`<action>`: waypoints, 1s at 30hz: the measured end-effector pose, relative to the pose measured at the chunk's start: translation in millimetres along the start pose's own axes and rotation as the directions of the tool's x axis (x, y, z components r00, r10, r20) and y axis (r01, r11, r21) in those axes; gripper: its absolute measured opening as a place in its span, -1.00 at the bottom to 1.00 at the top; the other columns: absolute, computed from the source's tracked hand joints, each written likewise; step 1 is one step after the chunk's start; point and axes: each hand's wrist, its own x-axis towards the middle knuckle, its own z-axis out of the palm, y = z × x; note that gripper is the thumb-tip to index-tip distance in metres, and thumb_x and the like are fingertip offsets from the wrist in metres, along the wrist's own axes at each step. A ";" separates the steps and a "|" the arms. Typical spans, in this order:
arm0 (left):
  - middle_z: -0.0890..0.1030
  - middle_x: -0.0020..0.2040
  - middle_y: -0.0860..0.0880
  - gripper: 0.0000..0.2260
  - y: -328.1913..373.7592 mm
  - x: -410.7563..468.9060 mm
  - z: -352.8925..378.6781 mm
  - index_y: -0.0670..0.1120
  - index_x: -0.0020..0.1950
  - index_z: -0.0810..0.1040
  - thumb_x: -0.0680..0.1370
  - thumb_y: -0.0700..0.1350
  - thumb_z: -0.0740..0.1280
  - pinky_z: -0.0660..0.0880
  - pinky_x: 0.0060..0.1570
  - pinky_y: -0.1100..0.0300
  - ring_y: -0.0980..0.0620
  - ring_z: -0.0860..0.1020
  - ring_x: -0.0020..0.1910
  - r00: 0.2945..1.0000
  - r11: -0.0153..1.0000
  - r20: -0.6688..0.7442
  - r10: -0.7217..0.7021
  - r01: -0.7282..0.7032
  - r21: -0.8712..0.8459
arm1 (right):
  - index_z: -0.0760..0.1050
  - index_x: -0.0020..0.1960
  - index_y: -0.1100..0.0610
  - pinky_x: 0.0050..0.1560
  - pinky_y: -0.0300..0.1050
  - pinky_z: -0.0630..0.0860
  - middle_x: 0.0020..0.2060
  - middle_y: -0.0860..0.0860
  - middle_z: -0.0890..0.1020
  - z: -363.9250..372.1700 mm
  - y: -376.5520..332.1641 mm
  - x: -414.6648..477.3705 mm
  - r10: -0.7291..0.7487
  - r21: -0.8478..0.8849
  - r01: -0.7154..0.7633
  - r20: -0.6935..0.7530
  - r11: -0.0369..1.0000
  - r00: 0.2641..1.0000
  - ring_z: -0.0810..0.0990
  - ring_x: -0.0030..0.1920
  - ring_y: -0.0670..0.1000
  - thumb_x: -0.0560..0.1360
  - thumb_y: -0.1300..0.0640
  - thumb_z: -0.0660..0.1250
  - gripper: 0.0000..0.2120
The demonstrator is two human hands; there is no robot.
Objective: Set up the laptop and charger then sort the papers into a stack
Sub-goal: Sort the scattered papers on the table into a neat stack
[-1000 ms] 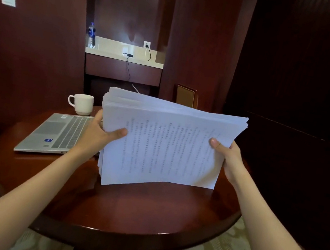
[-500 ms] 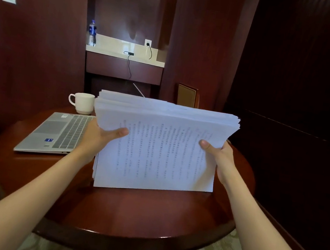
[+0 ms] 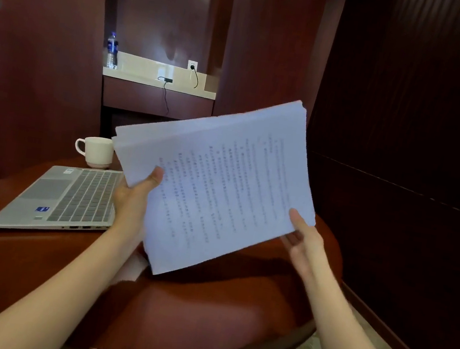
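Left hand [image 3: 134, 200] gripping papers [image 3: 221, 185] at their left edge, right hand [image 3: 303, 242] pinching the right edge, papers hanging tilted over table [image 3: 201, 319], laptop [image 3: 70, 198] lying open at left.

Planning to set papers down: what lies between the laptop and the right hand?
Head view: the left hand and the tilted paper stack it grips, held above the table.

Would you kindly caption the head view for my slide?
Left hand and right hand hold a tilted paper stack over the round table, beside an open laptop and white cup.
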 end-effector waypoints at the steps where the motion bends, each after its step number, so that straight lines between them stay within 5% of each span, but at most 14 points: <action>1: 0.65 -0.03 0.00 -0.84 -4.5 -4.6 7.0 -0.06 0.01 0.57 0.45 -0.16 0.44 0.55 0.04 0.02 -0.02 0.63 -0.04 0.999 0.997 -0.024 -0.047 0.045 -0.057 | 0.45 0.30 0.19 -0.04 -0.14 0.59 0.01 0.03 0.66 9.5 2.7 -0.4 0.024 0.107 -0.026 0.022 0.994 0.999 0.68 -0.13 -0.03 0.49 0.19 0.33 -0.62; 5: 0.66 0.02 -0.03 -0.82 -26.4 -21.0 27.1 -0.05 0.03 0.58 0.44 -0.10 0.43 0.55 0.02 0.03 -0.02 0.63 -0.02 0.979 0.956 0.047 -0.196 0.202 -0.211 | 0.45 0.31 0.17 0.22 0.14 0.48 0.18 0.07 0.61 54.4 14.3 -9.4 0.047 0.262 -0.081 0.137 0.962 0.990 0.60 0.16 0.11 0.38 0.19 0.43 -0.50; 8: 0.64 0.07 -0.04 -0.77 -30.3 -18.1 22.4 -0.08 0.12 0.56 0.46 -0.14 0.41 0.54 -0.02 0.07 0.01 0.62 0.01 0.974 0.965 0.091 -0.207 0.219 -0.143 | 0.45 0.29 0.20 0.12 0.05 0.54 0.20 0.03 0.58 58.8 6.3 -10.0 -0.056 0.172 0.049 0.036 0.984 0.998 0.60 0.13 0.06 0.43 0.27 0.41 -0.57; 11: 0.64 0.10 -0.04 -0.67 -19.5 -3.8 7.2 -0.12 0.20 0.53 0.44 -0.27 0.40 0.54 0.02 0.11 0.06 0.62 0.02 0.967 0.988 0.204 -0.153 0.150 0.027 | 0.47 0.21 0.14 -0.03 -0.08 0.59 0.11 -0.02 0.61 48.7 -12.4 -5.4 -0.170 0.090 0.165 0.062 0.982 0.983 0.62 0.04 0.00 0.46 0.32 0.37 -0.65; 13: 0.67 0.00 0.02 -0.70 -8.9 5.1 -1.3 -0.07 0.14 0.55 0.44 -0.27 0.40 0.57 -0.02 0.14 0.10 0.64 -0.05 0.938 0.977 0.311 -0.152 0.094 0.193 | 0.46 0.27 0.18 0.11 0.03 0.55 0.17 0.02 0.59 43.8 -23.4 -0.6 -0.220 0.046 0.217 0.077 0.975 0.973 0.59 0.13 0.06 0.45 0.33 0.36 -0.61; 16: 0.69 -0.21 0.12 -0.79 10.6 15.3 0.5 0.01 0.00 0.58 0.44 -0.25 0.42 0.59 -0.22 0.28 0.17 0.66 -0.23 0.879 0.885 0.451 -0.155 -0.079 0.459 | 0.41 0.34 0.23 0.21 0.07 0.51 0.23 0.06 0.56 38.1 -36.7 0.4 -0.237 0.001 0.238 0.072 0.971 0.969 0.56 0.18 0.09 0.44 0.35 0.36 -0.53; 18: 0.69 -0.24 0.16 -0.83 19.8 18.8 13.9 0.04 -0.04 0.57 0.46 -0.21 0.41 0.54 -0.32 0.39 0.26 0.64 -0.29 0.840 0.811 0.527 -0.131 -0.215 0.545 | 0.43 0.31 0.23 0.06 -0.09 0.60 0.17 0.04 0.57 37.2 -40.7 -2.5 -0.247 -0.049 0.252 0.100 0.966 0.964 0.59 0.09 0.03 0.45 0.39 0.34 -0.56; 21: 0.62 -0.03 0.11 -0.79 20.3 21.9 38.8 -0.02 0.11 0.53 0.51 -0.21 0.35 0.49 -0.35 0.48 0.29 0.62 -0.26 0.835 0.816 0.548 -0.057 -0.278 0.508 | 0.44 0.25 0.23 -0.20 -0.28 0.62 0.11 0.02 0.59 43.4 -40.6 -4.8 -0.269 -0.116 0.294 0.193 0.949 0.944 0.64 -0.06 -0.09 0.45 0.46 0.30 -0.60; 24: 0.52 0.11 0.08 -0.62 15.3 20.1 51.3 -0.09 0.34 0.41 0.53 -0.20 0.33 0.49 -0.25 0.46 0.16 0.54 -0.01 0.857 0.862 0.515 -0.006 -0.257 0.436 | 0.45 0.16 0.16 -0.34 -0.36 0.55 -0.05 -0.05 0.60 54.5 -44.7 -2.9 -0.265 -0.155 0.311 0.260 0.938 0.929 0.65 -0.27 -0.24 0.45 0.48 0.30 -0.64; 28: 0.52 0.06 0.15 -0.59 17.4 23.8 49.7 -0.08 0.36 0.37 0.52 -0.20 0.33 0.51 -0.23 0.50 0.26 0.51 -0.04 0.841 0.864 0.538 0.049 -0.306 0.400 | 0.50 0.15 0.17 -0.19 -0.20 0.64 0.01 -0.01 0.63 56.8 -55.7 8.7 -0.281 -0.183 0.341 0.287 0.922 0.916 0.65 -0.01 0.00 0.39 0.35 0.43 -0.65; 30: 0.53 0.01 0.16 -0.53 21.3 29.1 48.6 -0.11 0.37 0.35 0.48 -0.21 0.37 0.55 -0.20 0.42 0.20 0.54 -0.03 0.861 0.889 0.505 0.059 -0.276 0.367 | 0.52 0.16 0.12 -0.09 -0.09 0.64 0.02 -0.02 0.67 52.9 -59.8 14.2 -0.277 -0.200 0.352 0.326 0.914 0.904 0.65 0.05 0.08 0.18 0.07 0.61 -0.41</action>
